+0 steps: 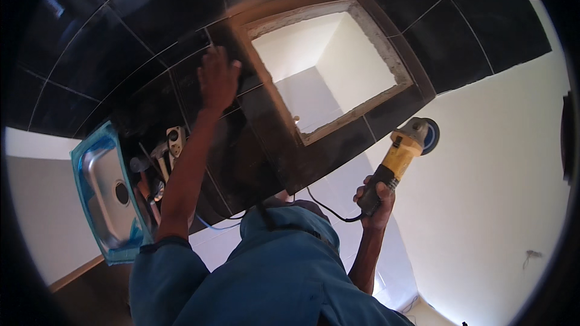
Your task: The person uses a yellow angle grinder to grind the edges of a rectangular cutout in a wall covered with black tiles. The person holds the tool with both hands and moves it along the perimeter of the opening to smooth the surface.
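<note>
My right hand (377, 200) is wrapped round the rear body of a yellow and black angle grinder (401, 156), its disc (431, 136) pointing up and away from me at the right. The grinder is held off the counter's near edge, and its black cord trails left past my waist. Flat and with fingers stretched out, my left hand (219, 79) lies on or just over the dark tiled countertop (248, 139); slight blur hides whether it touches. Right of that hand is a rectangular cutout (320, 63) with rough pale edges and brown dust around it.
A steel sink (104, 187) edged in blue film stands at the left. Beside it, partly behind my left forearm, lie several tools and a socket strip (174, 140). A blue cable (214, 226) hangs near my waist. White wall (483, 193) stands at the right.
</note>
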{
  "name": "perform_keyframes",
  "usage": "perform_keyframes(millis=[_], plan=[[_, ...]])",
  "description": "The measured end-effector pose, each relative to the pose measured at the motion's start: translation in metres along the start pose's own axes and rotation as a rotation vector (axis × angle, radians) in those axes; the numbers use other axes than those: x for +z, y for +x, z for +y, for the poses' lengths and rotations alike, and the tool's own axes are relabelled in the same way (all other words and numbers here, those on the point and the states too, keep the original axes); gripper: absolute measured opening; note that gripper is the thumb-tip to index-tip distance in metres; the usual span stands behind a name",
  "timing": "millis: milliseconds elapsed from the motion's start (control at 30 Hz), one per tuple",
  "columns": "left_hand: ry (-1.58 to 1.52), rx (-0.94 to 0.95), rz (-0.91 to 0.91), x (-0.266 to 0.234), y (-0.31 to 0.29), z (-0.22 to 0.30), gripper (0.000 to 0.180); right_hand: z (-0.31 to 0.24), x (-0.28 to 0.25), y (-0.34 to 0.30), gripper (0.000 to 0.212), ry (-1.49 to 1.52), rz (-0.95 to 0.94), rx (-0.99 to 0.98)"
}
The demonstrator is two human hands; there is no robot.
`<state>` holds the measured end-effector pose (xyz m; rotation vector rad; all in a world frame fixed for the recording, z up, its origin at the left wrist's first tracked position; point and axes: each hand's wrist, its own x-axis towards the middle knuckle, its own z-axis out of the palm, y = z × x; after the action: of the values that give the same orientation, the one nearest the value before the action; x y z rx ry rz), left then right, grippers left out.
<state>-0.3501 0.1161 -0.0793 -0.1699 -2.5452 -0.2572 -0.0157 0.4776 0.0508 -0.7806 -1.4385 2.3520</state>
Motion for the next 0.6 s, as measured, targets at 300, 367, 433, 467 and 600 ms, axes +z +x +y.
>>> perform_keyframes(millis=[300,367,433,467,600], plan=[[-1.301,-0.721,-0.316,-0.175,-0.090,0.155,0.057,-0.033,0.014,0.050,0.055,-0.255,-0.271,0.091],[-1.305,-0.746,-0.686,-0.202,-0.107,0.196,0.060,-0.037,0.016,0.069,0.055,-0.277,-0.391,0.136],[-1.580,-0.855,-0.765,-0.192,-0.134,0.231,0.061,-0.043,0.024,0.090,0.055,-0.378,-0.514,0.190],[-1.574,-0.864,-0.714,-0.191,-0.142,0.250,0.061,-0.049,0.027,0.101,0.054,-0.433,-0.575,0.214],[-1.549,-0.917,-0.550,-0.179,-0.147,0.309,0.073,-0.062,0.034,0.151,0.060,-0.701,-0.911,0.262]])
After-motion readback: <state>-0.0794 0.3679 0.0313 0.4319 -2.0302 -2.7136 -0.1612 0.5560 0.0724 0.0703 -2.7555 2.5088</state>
